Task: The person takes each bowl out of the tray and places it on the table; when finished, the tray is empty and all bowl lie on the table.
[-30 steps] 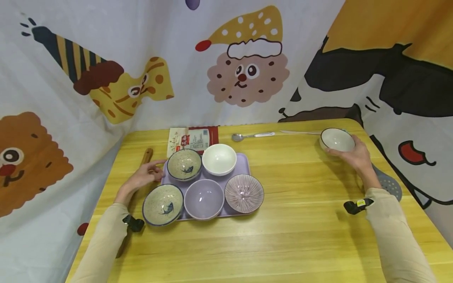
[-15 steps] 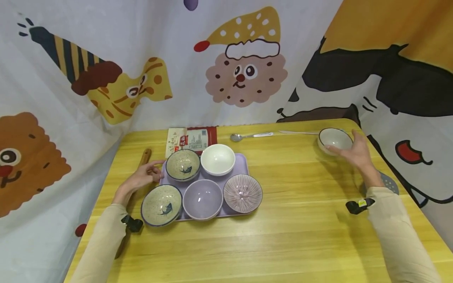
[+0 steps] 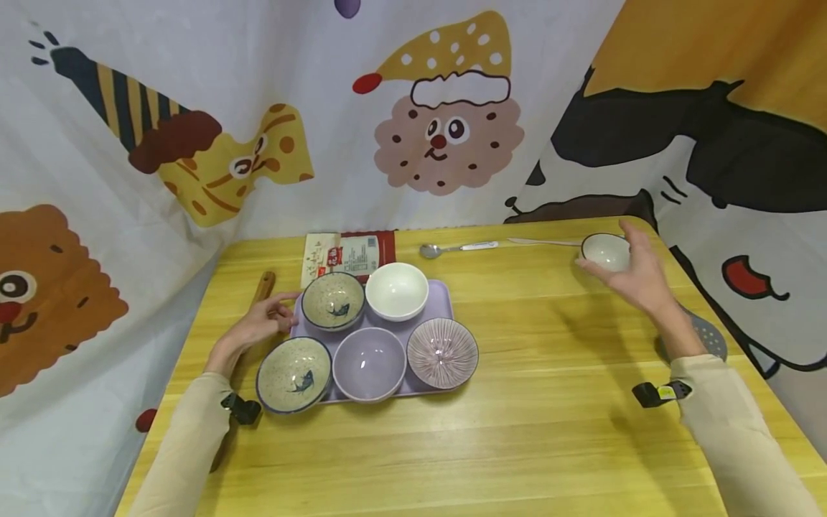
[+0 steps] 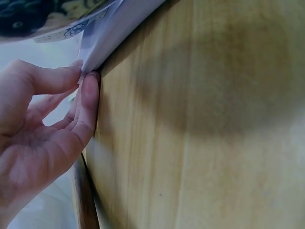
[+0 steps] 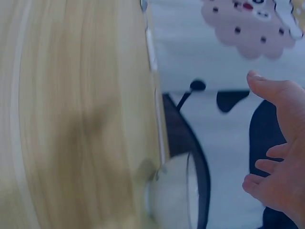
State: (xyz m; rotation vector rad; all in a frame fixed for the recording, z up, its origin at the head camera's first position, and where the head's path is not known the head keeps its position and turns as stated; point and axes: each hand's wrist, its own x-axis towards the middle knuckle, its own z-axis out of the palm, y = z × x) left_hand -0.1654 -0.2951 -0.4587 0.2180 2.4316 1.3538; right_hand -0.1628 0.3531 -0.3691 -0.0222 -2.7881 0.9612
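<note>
My right hand [image 3: 622, 260] hovers with spread fingers just above and beside a small white bowl [image 3: 604, 250] at the table's far right; it holds nothing. The right wrist view shows that bowl [image 5: 172, 196] on the table edge, apart from the open hand [image 5: 267, 143]. My left hand [image 3: 283, 311] pinches the left edge of a lilac tray [image 3: 442, 295]; its thumb and forefinger meet on the tray's corner [image 4: 102, 45]. The tray carries two speckled fish bowls [image 3: 334, 300] [image 3: 293, 373], a white bowl [image 3: 397, 290], a lilac bowl [image 3: 369, 362] and a striped pink bowl [image 3: 443, 352].
Behind the tray lie a red-and-white packet [image 3: 349, 255] and a metal spoon [image 3: 459, 248]. A wooden handle [image 3: 265, 283] lies by the left hand, and a grey slotted ladle [image 3: 709, 339] by the right forearm. Cartoon cloth hangs around the yellow table [image 3: 530, 431].
My right hand has let go of the small white bowl, opened its fingers and lifted off it. The left hand has stayed at the tray's edge.
</note>
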